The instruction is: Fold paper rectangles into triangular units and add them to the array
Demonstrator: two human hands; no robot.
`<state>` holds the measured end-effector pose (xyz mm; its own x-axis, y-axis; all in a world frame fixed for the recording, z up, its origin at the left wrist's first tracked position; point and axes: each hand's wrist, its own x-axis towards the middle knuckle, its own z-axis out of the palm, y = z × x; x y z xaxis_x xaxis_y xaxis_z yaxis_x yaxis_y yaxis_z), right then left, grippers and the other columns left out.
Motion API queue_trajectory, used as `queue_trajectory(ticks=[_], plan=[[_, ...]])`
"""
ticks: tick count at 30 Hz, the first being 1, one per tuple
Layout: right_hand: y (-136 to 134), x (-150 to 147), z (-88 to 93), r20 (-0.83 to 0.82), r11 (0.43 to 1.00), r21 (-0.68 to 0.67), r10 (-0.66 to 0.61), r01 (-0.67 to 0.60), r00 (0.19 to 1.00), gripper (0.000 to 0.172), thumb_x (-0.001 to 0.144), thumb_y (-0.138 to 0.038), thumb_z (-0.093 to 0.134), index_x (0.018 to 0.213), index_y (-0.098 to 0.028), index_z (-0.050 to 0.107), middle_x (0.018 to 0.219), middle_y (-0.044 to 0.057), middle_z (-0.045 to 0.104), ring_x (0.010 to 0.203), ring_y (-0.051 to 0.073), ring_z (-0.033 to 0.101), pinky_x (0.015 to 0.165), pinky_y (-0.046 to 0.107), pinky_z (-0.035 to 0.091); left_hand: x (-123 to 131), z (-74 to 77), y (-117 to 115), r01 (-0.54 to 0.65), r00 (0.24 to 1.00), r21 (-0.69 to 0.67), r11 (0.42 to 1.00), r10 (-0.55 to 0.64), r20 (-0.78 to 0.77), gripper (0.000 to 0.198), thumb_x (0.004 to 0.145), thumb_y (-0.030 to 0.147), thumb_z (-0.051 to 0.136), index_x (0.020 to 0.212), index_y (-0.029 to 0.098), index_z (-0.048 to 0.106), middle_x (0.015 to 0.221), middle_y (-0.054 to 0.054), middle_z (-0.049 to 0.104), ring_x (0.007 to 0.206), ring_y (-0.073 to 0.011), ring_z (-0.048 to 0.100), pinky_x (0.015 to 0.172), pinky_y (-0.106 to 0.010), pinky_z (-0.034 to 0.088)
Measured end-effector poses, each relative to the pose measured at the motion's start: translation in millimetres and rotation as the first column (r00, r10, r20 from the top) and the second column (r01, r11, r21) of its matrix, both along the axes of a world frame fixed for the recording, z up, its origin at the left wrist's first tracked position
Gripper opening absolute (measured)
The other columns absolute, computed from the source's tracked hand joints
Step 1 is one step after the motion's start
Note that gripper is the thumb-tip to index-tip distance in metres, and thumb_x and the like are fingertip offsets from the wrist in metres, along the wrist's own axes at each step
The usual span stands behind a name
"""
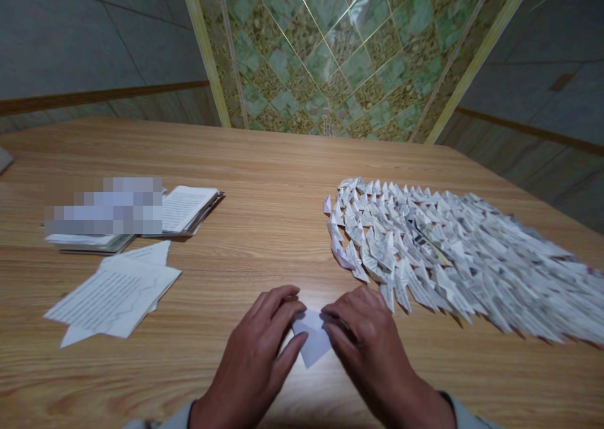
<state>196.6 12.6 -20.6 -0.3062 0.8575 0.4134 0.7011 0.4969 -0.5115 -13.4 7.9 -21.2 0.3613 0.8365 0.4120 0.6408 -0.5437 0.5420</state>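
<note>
Wood-grain table (283, 165); left hand (257, 353) and right hand (370, 347), grips flat, press a folded white paper (314, 346).

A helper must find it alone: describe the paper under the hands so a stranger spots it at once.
On the wooden table, look at the near edge, between the loose printed sheets and the spread of folded paper pieces. There the left hand and right hand press on one small paper. It alone looks blank white and lies apart from the spread.

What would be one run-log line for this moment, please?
left hand: on small white folded paper piece; right hand: on same piece; nearby: rows of folded printed paper shapes, brown wooden table
</note>
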Motion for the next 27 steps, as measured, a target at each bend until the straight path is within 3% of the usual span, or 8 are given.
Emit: queue_trajectory(ticks=[3, 8, 15, 27], plan=[[1, 3, 0.8, -0.035, 0.999, -0.038, -0.037, 0.036, 0.999, 0.014, 0.09, -0.012, 0.066, 0.095, -0.023, 0.071, 0.083, 0.002, 0.069, 0.081, 0.022, 0.058, 0.076, 0.036, 0.04, 0, 2.4, 1, 0.071, 0.995, 0.15, 0.986, -0.059, -0.079, 0.018, 0.096, 0.023, 0.059, 0.113, 0.021, 0.065, 0.123, -0.013, 0.067, 0.106, -0.0279, 0.063, 0.088, -0.041, 0.052], [6, 12, 2.9, -0.049, 0.99, -0.109, -0.099, 0.093, 0.994, 0.02, 0.093, -0.009, 0.055, 0.089, -0.022, 0.069, 0.081, 0.003, 0.068, 0.08, 0.023, 0.059, 0.074, 0.035, 0.04, 6, -2.6, 2, 0.235, 0.963, 0.175, 0.956, -0.204, -0.176, 0.027, 0.104, 0.019, 0.043, 0.1, 0.02, 0.069, 0.091, -0.007, 0.069, 0.077, -0.02, 0.06, 0.066, -0.03, 0.046], [-5, 7, 3.8, 0.123, 0.969, -0.223, -0.08, 0.106, 0.989, 0.009, 0.085, -0.013, 0.069, 0.085, -0.021, 0.066, 0.083, 0.003, 0.065, 0.081, 0.024, 0.056, 0.074, 0.036, 0.036, 10, -10.1, 2, 0.23, 0.963, 0.105, 0.967, -0.211, -0.171, 0.038, 0.108, 0.025, 0.037, 0.089, 0.019, 0.069, 0.083, -0.006, 0.066, 0.074, -0.0199, 0.057, 0.068, -0.031, 0.046], [-8, 0, 3.5, 0.016, 0.951, -0.306, -0.046, 0.049, 0.999, 0.024, 0.078, -0.004, 0.075, 0.092, -0.021, 0.066, 0.087, 0.0, 0.065, 0.085, 0.022, 0.055, 0.079, 0.035, 0.035, 10, -8.6, 1, 0.224, 0.962, 0.104, 0.969, -0.204, -0.179, 0.042, 0.109, 0.029, 0.032, 0.087, 0.019, 0.067, 0.084, -0.006, 0.065, 0.075, -0.0211, 0.056, 0.064, -0.03, 0.044]])
